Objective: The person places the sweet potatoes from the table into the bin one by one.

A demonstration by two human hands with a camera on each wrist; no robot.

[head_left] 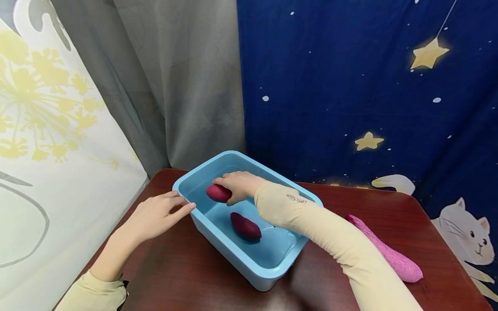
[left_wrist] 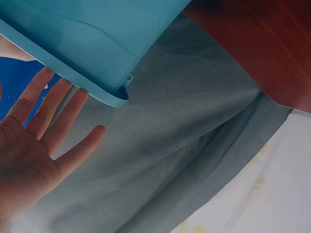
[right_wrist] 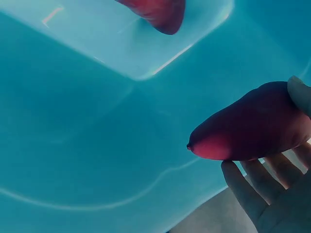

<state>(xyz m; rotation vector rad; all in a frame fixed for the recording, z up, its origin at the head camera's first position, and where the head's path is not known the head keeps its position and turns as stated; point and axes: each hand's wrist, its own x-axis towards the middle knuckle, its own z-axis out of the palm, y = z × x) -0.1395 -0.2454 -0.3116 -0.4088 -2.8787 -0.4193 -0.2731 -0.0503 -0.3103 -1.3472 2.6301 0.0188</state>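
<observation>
Inside the blue bin (head_left: 230,260), the right grip (head_left: 242,184) clamps a red tuber (head_left: 218,193), a darker tuber (head_left: 246,226) toward four-thirty. The left grip (head_left: 157,216), fingers apart, touches the nine-o'clock rim (head_left: 202,218); a sleeve (head_left: 319,220) blocks three, near a pink tuber (head_left: 394,257).

From the head we look forward and down; both nearer wrist views share the blue bin (head_left: 233,255).

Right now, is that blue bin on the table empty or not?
Not empty: a dark purplish root lies on the floor of the blue bin, and the right hand holds a redder root above that floor.
</observation>
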